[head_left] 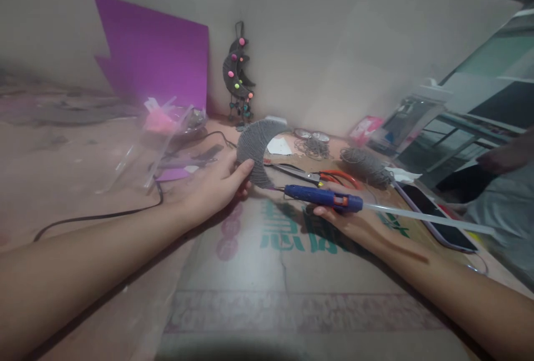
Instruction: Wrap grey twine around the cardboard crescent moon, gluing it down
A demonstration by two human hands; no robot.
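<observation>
My left hand [231, 183] pinches a crescent moon wrapped in grey yarn [252, 147], its thumb lying across the outer curve. In my right hand [342, 219] is a blue hot glue gun [311, 194] with a long clear glue stick [425, 216] coming out of its back. The gun's nozzle is at the crescent's lower tip, touching or very near it. Behind the gun lie scissors with orange handles [340, 176]. A ball of grey yarn [362, 165] sits to the right of them.
Beneath my hands is a printed cardboard sheet [233, 311]. A finished-looking moon hanging with coloured pompoms [238, 74] leans on the wall beside purple sheets [162, 60]. Clear glue sticks [161, 152] and a black cord [95, 217] lie left; a phone [438, 219] lies right. Another person sits at far right.
</observation>
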